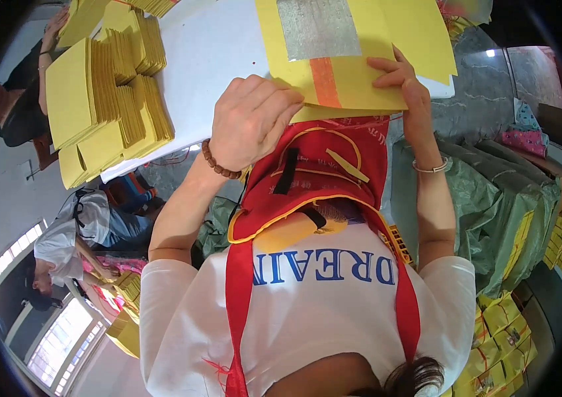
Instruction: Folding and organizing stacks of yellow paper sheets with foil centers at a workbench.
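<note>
At the near edge of the white table, a pile of yellow sheets lies in front of the person and overhangs that edge slightly. The top sheet carries a silver foil square and an orange stripe running toward the near edge.

The left hand is closed, its fingers curled over the near left corner of the sheets and gripping them. A brown bead bracelet sits on that wrist.

The right hand is open, its fingers laid flat on the top sheet at the near right corner, just beside the orange stripe. Whether the thumb is tucked under the pile cannot be told. A silver bangle is on that wrist.

The person wears a white shirt and a red apron, which touches the table's near edge below the sheets.

Along the table's left edge stand several stacks of folded yellow paper, well apart from both hands.

Right of the table lie green sacks, with tied yellow bundles near them.

Left of the table, two other people are in view, one beside the stacks at the far left corner, the other bent over yellow paper.
</note>
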A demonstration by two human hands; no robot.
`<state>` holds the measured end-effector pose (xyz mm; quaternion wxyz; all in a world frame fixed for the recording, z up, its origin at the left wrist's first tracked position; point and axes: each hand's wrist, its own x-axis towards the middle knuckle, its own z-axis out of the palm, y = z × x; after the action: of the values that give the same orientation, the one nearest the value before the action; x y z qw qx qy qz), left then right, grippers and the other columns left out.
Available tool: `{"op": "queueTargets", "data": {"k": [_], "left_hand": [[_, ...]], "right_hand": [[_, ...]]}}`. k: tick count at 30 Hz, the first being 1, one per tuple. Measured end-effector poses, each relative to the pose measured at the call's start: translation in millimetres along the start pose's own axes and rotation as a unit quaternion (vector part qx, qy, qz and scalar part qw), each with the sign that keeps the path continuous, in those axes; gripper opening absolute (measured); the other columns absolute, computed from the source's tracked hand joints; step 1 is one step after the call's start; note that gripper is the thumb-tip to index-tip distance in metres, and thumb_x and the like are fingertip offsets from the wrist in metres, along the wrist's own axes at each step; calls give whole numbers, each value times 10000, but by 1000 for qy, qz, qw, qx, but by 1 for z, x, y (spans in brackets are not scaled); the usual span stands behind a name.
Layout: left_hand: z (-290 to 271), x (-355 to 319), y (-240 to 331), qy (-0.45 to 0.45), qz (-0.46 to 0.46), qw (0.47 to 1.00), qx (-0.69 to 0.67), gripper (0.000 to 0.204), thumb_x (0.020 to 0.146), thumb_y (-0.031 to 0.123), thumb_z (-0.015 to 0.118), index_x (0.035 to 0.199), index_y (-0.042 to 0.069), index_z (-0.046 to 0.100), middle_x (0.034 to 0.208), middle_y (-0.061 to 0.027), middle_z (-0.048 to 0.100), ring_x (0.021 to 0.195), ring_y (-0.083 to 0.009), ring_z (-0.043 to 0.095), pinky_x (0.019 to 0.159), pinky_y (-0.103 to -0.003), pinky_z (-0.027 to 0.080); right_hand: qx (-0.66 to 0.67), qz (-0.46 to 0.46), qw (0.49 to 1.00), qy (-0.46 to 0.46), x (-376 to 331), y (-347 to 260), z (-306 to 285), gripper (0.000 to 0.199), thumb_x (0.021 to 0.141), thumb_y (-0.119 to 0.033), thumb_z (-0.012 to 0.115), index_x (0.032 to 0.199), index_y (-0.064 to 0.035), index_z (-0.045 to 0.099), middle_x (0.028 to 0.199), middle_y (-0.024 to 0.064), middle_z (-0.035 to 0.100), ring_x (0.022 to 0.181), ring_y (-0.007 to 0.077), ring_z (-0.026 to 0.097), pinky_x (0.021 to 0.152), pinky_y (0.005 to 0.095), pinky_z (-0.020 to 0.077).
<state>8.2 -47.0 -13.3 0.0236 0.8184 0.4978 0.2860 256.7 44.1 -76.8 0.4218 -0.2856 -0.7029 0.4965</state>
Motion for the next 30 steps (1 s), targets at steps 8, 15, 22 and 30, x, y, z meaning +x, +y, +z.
{"op": "queueTargets", "data": {"k": [8,15,22,30], "left_hand": [[4,12,-9,-1,-53,992,-110,57,724,58,624,775,51,599,722,-64,594,669,-227,556,569,-313,459],[8,12,-12,-17,-148,965,-217,48,759,88,595,761,40,597,718,-49,596,674,-185,547,564,-296,448],[11,10,-17,-25,-200,940,-274,98,772,132,592,777,34,602,714,-47,591,625,-151,520,526,-268,409],[15,8,-20,-34,-258,909,-324,144,783,162,591,817,24,616,739,-44,601,612,-99,513,527,-249,402]], "right_hand": [[-17,3,1000,-8,4,-1,-3,438,960,-334,328,854,-44,639,1159,94,593,1304,273,290,1071,378,193],[-28,12,999,-9,1,-2,0,487,951,-396,287,874,-35,604,1191,153,563,1307,296,298,1057,391,218],[21,27,999,-5,0,-2,4,545,956,-451,236,910,-44,595,1218,155,538,1305,289,301,1058,392,218],[29,16,999,-10,-4,5,0,594,902,-572,324,963,-53,607,1229,136,533,1311,275,294,1053,395,231]]}}
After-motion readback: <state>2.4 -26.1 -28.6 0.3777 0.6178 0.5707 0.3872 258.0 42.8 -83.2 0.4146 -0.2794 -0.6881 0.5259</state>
